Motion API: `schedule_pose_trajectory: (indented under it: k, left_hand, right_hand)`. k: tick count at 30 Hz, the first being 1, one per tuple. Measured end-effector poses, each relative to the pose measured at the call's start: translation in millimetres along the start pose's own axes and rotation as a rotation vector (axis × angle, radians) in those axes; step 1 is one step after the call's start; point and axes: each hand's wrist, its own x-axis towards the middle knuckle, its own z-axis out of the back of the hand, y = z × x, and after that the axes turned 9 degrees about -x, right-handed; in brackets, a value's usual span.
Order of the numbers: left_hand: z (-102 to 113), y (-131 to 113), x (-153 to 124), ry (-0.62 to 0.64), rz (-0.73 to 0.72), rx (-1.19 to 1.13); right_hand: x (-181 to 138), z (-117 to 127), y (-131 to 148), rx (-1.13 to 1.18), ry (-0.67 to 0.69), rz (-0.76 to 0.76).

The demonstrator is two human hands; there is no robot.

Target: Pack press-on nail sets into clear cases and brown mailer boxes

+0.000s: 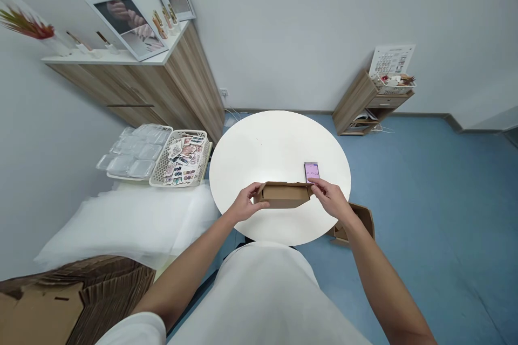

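A small brown cardboard box, partly folded, is held between my two hands over the near half of the round white table. My left hand grips its left end, thumb along the near side and fingers behind. At the right end, my right hand pinches the corner of the cardboard near a flap. A phone with a timer on its lit screen lies just behind my right hand. The inside of the box is mostly hidden.
Left of the table sit a basket of printed cards, clear plastic cases, white packing sheets and stacked flat cardboard. An open cardboard box stands on the floor at right. Behind are a wooden cabinet and small shelf.
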Motion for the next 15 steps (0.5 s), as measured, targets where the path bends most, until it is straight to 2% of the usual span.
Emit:
schedule_pose_trajectory:
  k: [7, 11, 15]
  left_hand:
    - [10, 6, 0, 0.059, -0.022, -0.148]
    - [12, 8, 0, 0.079, -0.011, -0.227]
    - [8, 7, 0, 0.088, -0.008, -0.209]
  right_hand:
    - [-6, -4, 5, 0.002, 0.017, 0.077]
    - [-12, -10, 4, 0.101, -0.019, 0.13]
    - [-15, -22, 5, 0.242, -0.016, 0.047]
